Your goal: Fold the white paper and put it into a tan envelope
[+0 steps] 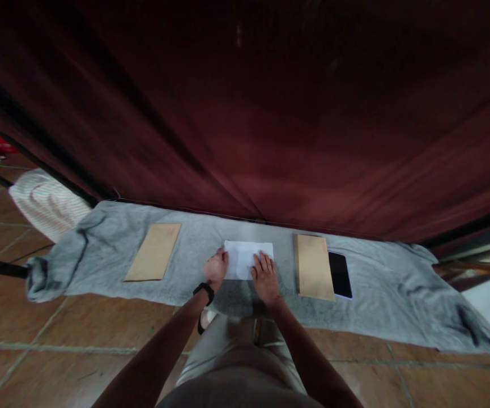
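Presently, paper: I find the white paper (242, 262) flat on the grey cloth (383, 294), directly before the wearer, between two brown envelopes and touching neither.
Left hand: it (216, 266) rests at the paper's left edge with fingers curled; I cannot tell whether they pinch the edge or merely touch it.
Right hand: it (265, 277) lies palm down over the paper's right part, fingers extended and slightly apart, grasping nothing that I can see.
Handling: I judge the paper light, thin and easily creased, apt to slide or wrinkle on the soft cloth. Whether it is one sheet or several, I cannot tell.
Hold: I would favour a light pinch at a short edge or corner, with a flat palm steadying the middle.
Left envelope: it (153, 252) lies flat and slanted, well apart from the left hand.
Right envelope: it (315, 266) looks thicker along its left side, possibly a stack; I judge it stiffer than the paper.
Phone: it (340, 276) lies dark-screened just beside the right envelope.
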Demonstrator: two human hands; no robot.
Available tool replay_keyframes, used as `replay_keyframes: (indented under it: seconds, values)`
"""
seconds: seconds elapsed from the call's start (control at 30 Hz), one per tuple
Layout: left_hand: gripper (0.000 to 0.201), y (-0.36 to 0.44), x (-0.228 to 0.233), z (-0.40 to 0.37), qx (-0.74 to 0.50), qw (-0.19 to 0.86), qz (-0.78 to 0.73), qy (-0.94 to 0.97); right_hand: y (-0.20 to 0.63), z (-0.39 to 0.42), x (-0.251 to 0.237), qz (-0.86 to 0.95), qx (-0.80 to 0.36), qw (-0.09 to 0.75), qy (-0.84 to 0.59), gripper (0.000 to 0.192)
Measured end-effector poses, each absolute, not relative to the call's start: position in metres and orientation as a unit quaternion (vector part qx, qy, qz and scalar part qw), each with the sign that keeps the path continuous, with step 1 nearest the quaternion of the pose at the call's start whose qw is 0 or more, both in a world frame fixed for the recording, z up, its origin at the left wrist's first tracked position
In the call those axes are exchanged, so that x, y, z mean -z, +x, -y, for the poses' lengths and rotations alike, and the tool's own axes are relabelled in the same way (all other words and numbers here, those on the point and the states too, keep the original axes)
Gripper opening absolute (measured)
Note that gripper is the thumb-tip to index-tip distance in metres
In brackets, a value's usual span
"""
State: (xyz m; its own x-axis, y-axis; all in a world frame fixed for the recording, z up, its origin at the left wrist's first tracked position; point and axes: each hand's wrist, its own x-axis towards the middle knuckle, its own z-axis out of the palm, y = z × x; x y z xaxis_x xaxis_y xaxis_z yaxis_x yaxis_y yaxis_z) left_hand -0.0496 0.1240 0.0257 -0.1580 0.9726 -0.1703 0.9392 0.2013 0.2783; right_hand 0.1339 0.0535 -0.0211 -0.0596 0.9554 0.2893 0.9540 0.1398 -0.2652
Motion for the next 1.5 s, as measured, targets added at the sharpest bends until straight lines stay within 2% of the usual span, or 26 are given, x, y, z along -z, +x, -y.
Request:
replay_keyframes:
  seconds: [0.43,0.67,0.77,0.83,0.9,1.07,1.37,1.5]
  values:
    - [0.037,-0.049,-0.017,-0.124,-0.082,0.162,-0.761,0.622,0.132,-0.051,0.028,0.722,-0.002,0.182,-0.667,0.047]
    - [0.038,-0.05,-0.026,-0.113,-0.143,0.138,-0.746,0.636,0.132,-0.05,0.026,0.722,-0.005,0.177,-0.669,0.048]
    - [0.038,-0.039,-0.025,-0.097,-0.175,0.119,-0.672,0.71,0.131,-0.05,0.025,0.72,-0.008,0.177,-0.671,0.048]
    - [0.043,-0.027,-0.018,-0.085,-0.189,0.102,-0.57,0.793,0.131,-0.05,0.026,0.72,-0.011,0.173,-0.672,0.049]
    - [0.048,-0.016,-0.007,-0.076,-0.172,0.09,-0.507,0.84,0.132,-0.049,0.026,0.724,-0.016,0.165,-0.669,0.05]
    - [0.052,-0.014,0.014,-0.073,-0.123,0.081,-0.51,0.848,0.133,-0.049,0.027,0.73,-0.021,0.151,-0.666,0.053]
    - [0.051,-0.022,0.021,-0.079,-0.114,0.055,-0.495,0.86,0.131,-0.055,0.024,0.714,-0.024,0.162,-0.68,0.048]
    - [0.054,-0.021,0.024,-0.08,-0.104,0.053,-0.494,0.861,0.127,-0.066,0.019,0.746,-0.033,0.162,-0.645,0.047]
